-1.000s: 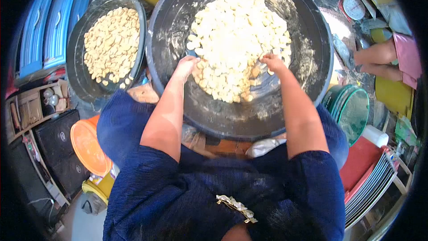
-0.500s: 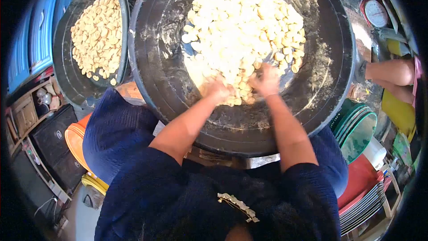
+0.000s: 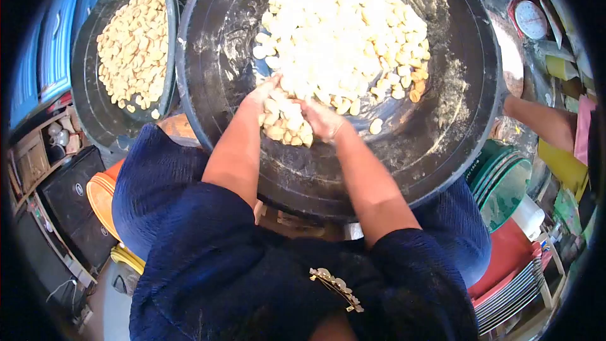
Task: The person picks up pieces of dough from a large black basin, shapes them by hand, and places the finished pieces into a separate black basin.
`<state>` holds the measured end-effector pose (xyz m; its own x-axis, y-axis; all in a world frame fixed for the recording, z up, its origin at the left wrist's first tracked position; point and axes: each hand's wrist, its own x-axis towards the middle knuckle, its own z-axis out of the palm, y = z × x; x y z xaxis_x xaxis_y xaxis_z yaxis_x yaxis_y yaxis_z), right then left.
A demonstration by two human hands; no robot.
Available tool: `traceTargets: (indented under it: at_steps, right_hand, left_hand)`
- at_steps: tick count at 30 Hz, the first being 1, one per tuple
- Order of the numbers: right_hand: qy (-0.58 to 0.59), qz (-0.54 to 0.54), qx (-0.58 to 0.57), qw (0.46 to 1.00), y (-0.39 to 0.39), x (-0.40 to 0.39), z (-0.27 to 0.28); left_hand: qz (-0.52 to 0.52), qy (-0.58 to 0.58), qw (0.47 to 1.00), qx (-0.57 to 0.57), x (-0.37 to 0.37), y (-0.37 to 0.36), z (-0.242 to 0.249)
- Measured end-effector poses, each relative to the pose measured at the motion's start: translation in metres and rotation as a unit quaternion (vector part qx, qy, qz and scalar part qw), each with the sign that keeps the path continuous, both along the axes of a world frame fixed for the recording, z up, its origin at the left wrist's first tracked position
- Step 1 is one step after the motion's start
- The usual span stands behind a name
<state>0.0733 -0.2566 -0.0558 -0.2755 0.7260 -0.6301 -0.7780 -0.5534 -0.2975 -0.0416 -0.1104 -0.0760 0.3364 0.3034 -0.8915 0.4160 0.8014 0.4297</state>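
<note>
A wide black basin (image 3: 208,88) lies in front of me, holding a heap of small, rounded pale dough pieces (image 3: 353,31) dusted with light powder. My left hand (image 3: 262,96) is at the heap's near left edge, its fingers curved around a clump of the pieces. From the other side of that clump, my right hand (image 3: 323,120) presses in with bent fingers, and the clump is gathered between both palms. Some fingertips are buried among the pieces. A few orange-brown pieces (image 3: 416,85) sit at the heap's right edge, and one loose piece lies right of my right hand.
Left of the basin stands a smaller dark tub (image 3: 88,88) with more such pieces. Stacked green baskets (image 3: 508,186) and red trays (image 3: 505,259) are at the right, near another person's arm (image 3: 543,120). Orange tubs (image 3: 101,199) stand by my left knee.
Both hands have shifted left through the heap and now have a clump of pieces between them. The bare basin floor shows where my right hand was. The other person's limb has shifted.
</note>
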Motion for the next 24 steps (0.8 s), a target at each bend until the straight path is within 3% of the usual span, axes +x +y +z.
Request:
traceTargets:
  at_steps: [1, 3, 4, 5, 7, 8, 9, 10, 11, 12, 13, 15, 16, 17, 19, 20, 21, 22, 23, 24]
  right_hand:
    - [-0.001, -0.001, -0.003, 1.0, -0.001, 0.016, 0.015]
    - [-0.129, 0.129, 0.034, 0.983, -0.008, 0.084, 0.043]
    - [-0.249, 0.081, -0.022, 0.965, -0.016, 0.114, 0.032]
    - [-0.362, 0.033, -0.079, 0.928, -0.025, 0.137, 0.017]
    - [-0.591, -0.038, -0.2, 0.781, -0.035, 0.157, 0.009]
    - [-0.591, -0.035, -0.198, 0.782, -0.034, 0.146, 0.0]
    - [-0.712, 0.117, -0.228, 0.653, -0.025, 0.124, -0.01]
    - [-0.795, 0.263, -0.246, 0.488, -0.019, 0.101, -0.022]
    - [-0.758, 0.278, -0.17, 0.566, -0.029, 0.076, -0.053]
    - [-0.71, 0.288, -0.092, 0.636, -0.038, 0.049, -0.073]
    - [-0.771, 0.373, -0.037, 0.515, -0.039, 0.011, -0.011]
    - [-0.67, 0.509, 0.099, 0.531, -0.058, -0.005, 0.008]
    - [-0.677, 0.488, 0.187, 0.518, -0.067, 0.002, 0.024]
    - [-0.68, 0.485, 0.187, 0.516, -0.067, 0.019, 0.026]
    - [-0.382, 0.516, 0.104, 0.759, -0.062, 0.064, 0.025]
    - [-0.408, 0.38, 0.044, 0.829, -0.061, 0.087, 0.038]
    - [-0.515, 0.294, 0.0, 0.805, -0.062, 0.107, 0.057]
    - [-0.597, 0.236, -0.107, 0.759, -0.064, 0.128, 0.05]
    - [-0.69, 0.225, -0.16, 0.669, -0.079, 0.159, 0.012]
    - [-0.676, 0.225, -0.16, 0.683, -0.087, 0.176, 0.01]
  left_hand:
    - [-0.022, -0.054, 0.996, -0.06, 0.001, -0.007, 0.006]
    - [-0.054, -0.127, 0.98, -0.145, 0.01, -0.037, 0.013]
    - [-0.066, -0.15, 0.971, -0.173, 0.018, -0.052, 0.014]
    - [-0.072, -0.167, 0.963, -0.197, 0.027, -0.072, 0.017]
    - [-0.073, -0.17, 0.96, -0.209, 0.039, -0.098, 0.019]
    - [-0.067, -0.18, 0.965, -0.178, 0.045, -0.106, 0.021]
    - [-0.06, -0.192, 0.969, -0.144, 0.05, -0.11, 0.023]
    - [-0.074, -0.202, 0.971, -0.109, 0.057, -0.102, 0.059]
    - [-0.068, -0.202, 0.971, -0.106, 0.052, -0.095, 0.058]
    - [-0.217, -0.134, 0.966, -0.045, 0.044, -0.074, 0.053]
    - [-0.36, -0.06, 0.931, 0.02, 0.035, -0.051, 0.047]
    - [-0.307, 0.032, 0.951, 0.033, 0.005, -0.011, 0.003]
    - [-0.333, 0.072, 0.922, 0.183, -0.009, 0.011, -0.014]
    - [-0.351, 0.11, 0.87, 0.329, -0.018, 0.024, -0.026]
    - [0.008, 0.113, 0.915, 0.388, -0.023, 0.023, -0.039]
    - [0.13, 0.036, 0.953, 0.272, -0.009, 0.021, -0.011]
    - [0.133, 0.034, 0.953, 0.27, -0.003, 0.016, -0.017]
    - [0.159, -0.054, 0.961, 0.221, 0.001, 0.011, -0.031]
    - [0.183, -0.141, 0.958, 0.171, -0.001, 0.005, -0.046]
    - [0.061, -0.037, 0.963, 0.26, -0.008, -0.001, -0.063]
